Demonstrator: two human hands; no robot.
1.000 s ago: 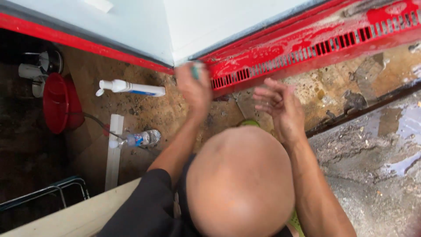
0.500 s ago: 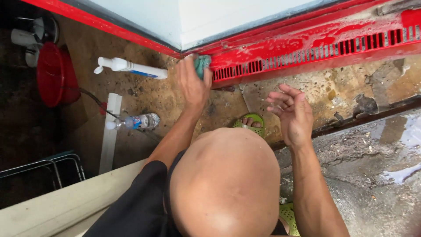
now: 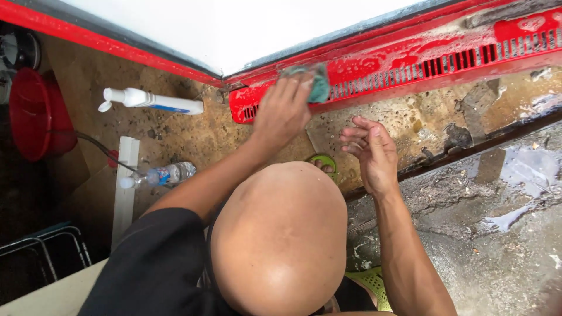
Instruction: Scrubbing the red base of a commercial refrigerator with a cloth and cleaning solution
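Left hand grasps a green scouring sponge, pressing it against the soapy red slatted plastic grille at its left end. Right hand hovers apart, fingers released, empty. White squeeze bottle lies nearby on wet floor.

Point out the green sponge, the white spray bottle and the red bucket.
green sponge (image 3: 319,88), head view, on the part showing past the left hand's fingers.
white spray bottle (image 3: 158,102), head view, on its lying body.
red bucket (image 3: 32,120), head view, on its side wall.
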